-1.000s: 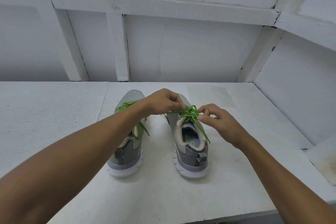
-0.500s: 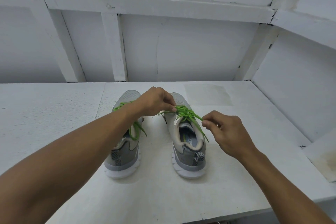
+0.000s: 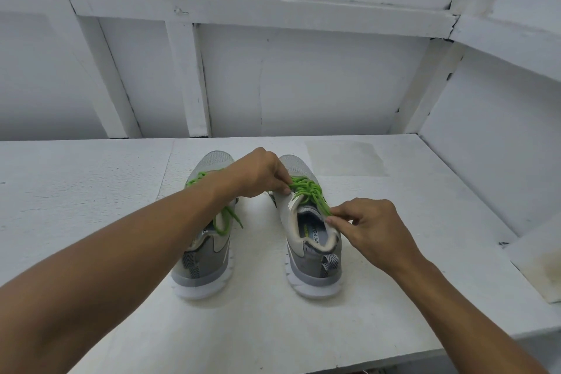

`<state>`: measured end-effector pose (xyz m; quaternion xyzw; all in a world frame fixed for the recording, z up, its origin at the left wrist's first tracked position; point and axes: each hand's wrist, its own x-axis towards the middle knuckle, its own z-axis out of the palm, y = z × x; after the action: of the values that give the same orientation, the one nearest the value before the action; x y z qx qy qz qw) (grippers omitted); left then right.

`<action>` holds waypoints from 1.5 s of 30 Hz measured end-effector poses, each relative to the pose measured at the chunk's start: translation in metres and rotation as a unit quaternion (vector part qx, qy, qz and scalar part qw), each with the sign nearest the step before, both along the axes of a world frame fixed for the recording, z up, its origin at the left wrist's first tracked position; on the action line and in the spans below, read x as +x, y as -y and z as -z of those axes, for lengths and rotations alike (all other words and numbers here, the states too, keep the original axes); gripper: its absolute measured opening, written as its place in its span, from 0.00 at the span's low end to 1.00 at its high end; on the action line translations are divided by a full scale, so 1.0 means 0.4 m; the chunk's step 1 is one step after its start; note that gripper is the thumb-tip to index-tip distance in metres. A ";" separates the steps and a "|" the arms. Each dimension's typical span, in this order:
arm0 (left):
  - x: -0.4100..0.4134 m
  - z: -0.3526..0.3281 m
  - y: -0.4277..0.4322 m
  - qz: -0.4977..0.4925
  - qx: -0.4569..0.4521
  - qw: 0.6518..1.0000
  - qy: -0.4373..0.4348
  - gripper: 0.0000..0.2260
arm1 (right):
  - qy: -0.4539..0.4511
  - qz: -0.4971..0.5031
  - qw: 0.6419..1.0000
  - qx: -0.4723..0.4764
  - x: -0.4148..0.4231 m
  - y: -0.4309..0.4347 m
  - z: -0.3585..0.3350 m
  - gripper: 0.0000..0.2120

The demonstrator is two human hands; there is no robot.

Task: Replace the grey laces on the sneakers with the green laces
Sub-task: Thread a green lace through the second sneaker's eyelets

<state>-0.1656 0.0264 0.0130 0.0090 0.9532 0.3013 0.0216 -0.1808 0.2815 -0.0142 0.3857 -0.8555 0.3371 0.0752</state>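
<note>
Two grey sneakers stand side by side on the white counter [image 3: 91, 197], heels towards the camera, toes towards the white panelled wall [image 3: 303, 85].

Left sneaker [image 3: 209, 264]: laced in green. The bow of its green lace [image 3: 225, 220] hangs loose over the side near the collar. The left forearm crosses above this sneaker and hides part of it.

Right sneaker [image 3: 306, 264]: the second green lace [image 3: 306, 190] is threaded across the tongue and bunched in a knot at the top eyelets. One strand runs from the knot down towards the collar on the right.

Left hand [image 3: 258, 173]: fingers curled, thumb and fingertips pinching the second green lace at the left side of the knot.

Right hand [image 3: 375, 229]: fingers curled, thumb and forefinger pinching the strand just above the collar's right edge. The two hands are apart, one on each side of the knot.

Writing: the insole [image 3: 312, 232] of the right sneaker bears dark letters, of which "RY FO" can be read. The rest is cut off by the collar. A yellow-green mark above the letters is too small to read. Each heel has a black-and-white chevron pull tab.

A faint square stain [image 3: 346, 158] marks the counter behind the right sneaker.
</note>
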 end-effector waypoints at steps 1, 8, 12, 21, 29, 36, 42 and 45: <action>-0.001 0.001 0.000 0.006 -0.011 1.000 -0.002 0.09 | -0.014 -0.001 1.000 0.013 0.001 0.001 -0.002 0.04; 0.000 -0.001 0.005 0.093 -0.174 0.979 -0.049 0.09 | -0.072 -0.012 0.997 0.021 -0.010 -0.008 -0.026 0.04; -0.015 -0.018 0.016 0.081 -0.242 0.962 -0.099 0.09 | -0.088 -0.028 0.995 0.028 -0.017 -0.030 -0.028 0.03; -0.028 -0.007 0.009 0.082 -0.281 0.951 -0.100 0.09 | -0.083 -0.030 0.996 0.010 -0.009 -0.043 0.008 0.04; -0.029 0.002 0.010 0.071 -0.285 0.951 -0.100 0.09 | -0.075 -0.041 0.996 0.015 -0.004 -0.040 0.011 0.04; -0.025 0.009 0.000 0.066 -0.307 0.945 -0.094 0.11 | -0.051 -0.025 0.998 0.040 -0.001 -0.036 0.002 0.02; 0.013 -0.024 0.025 0.061 -0.318 0.943 -0.075 0.22 | -0.032 -0.025 0.998 0.046 0.031 -0.024 -0.026 0.18; 0.054 -0.046 0.032 0.020 -0.243 0.965 -0.096 0.20 | -0.043 -0.032 0.997 0.047 0.047 -0.013 -0.043 0.20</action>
<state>-0.1440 0.0138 0.0313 0.0518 0.9951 0.0574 -0.0620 -0.1618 0.2866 0.0031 0.4297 -0.8539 0.2817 0.0824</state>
